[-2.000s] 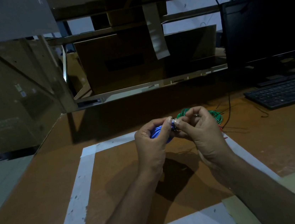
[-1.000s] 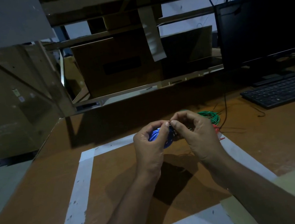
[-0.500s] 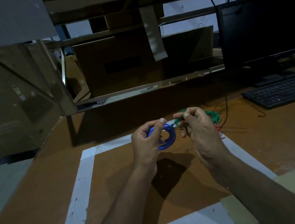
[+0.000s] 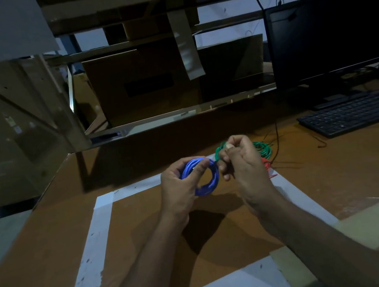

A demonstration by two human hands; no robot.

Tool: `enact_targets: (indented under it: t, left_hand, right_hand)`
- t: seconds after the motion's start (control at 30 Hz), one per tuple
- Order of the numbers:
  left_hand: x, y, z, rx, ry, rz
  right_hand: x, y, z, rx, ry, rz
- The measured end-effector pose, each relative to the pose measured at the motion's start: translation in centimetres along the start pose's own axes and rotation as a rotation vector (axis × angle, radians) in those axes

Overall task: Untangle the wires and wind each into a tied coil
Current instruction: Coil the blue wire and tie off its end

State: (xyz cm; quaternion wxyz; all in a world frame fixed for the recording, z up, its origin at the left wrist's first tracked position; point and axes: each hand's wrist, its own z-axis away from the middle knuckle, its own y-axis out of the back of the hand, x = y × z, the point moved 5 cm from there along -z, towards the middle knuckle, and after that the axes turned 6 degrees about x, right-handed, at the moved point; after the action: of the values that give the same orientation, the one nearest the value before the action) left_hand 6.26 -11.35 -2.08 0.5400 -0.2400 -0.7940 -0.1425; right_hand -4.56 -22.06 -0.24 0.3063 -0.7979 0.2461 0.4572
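Observation:
A blue wire wound into a round coil (image 4: pixel 208 181) is held above the table in my left hand (image 4: pixel 180 189), whose thumb and fingers curl round its left side. My right hand (image 4: pixel 244 167) is just to the right of the coil with fingers curled, pinching something small at its fingertips; what it pinches is too small to tell. Behind my right hand a green wire coil (image 4: pixel 262 149) lies on the table, and a bit of red wire (image 4: pixel 267 166) shows beside it, mostly hidden by the hand.
White tape (image 4: pixel 102 216) marks a square on the brown table. A black keyboard (image 4: pixel 356 112) and a monitor (image 4: pixel 330 33) stand at the back right. A thin black cable (image 4: pixel 276 137) runs down near the green coil. Cardboard boxes (image 4: pixel 138 83) and a clear panel (image 4: pixel 15 131) stand behind and to the left.
My hands have drawn apart. The blue coil, earlier covered between both hands, now shows as an open ring in my left hand alone, and my right hand has pulled back to the right.

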Motion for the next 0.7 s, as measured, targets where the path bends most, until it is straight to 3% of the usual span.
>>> enact_targets:
  t: [0.07, 0.3, 0.53, 0.63, 0.7]
  left_hand:
    - [-0.1, -0.5, 0.1, -0.037, 0.009, 0.004]
    - [-1.1, 0.3, -0.3, 0.039, 0.021, -0.023]
    - [-3.4, -2.1, 0.4, 0.12, 0.301, 0.165]
    - [-4.3, -3.4, 0.8, 0.088, 0.422, 0.303]
    - [-4.6, -4.1, 1.0, 0.04, 0.448, 0.299]
  right_hand:
    - [-0.3, 0.6, -0.2, 0.037, -0.031, -0.07]
    - [0.8, 0.6, 0.2, -0.038, 0.0, 0.089]
    - [2.8, 2.7, 0.5, -0.019, -0.183, 0.397]
    - [3.3, 3.4, 1.6, -0.09, -0.353, 0.306]
    - [3.7, 4.3, 1.3, -0.069, -0.368, 0.32]
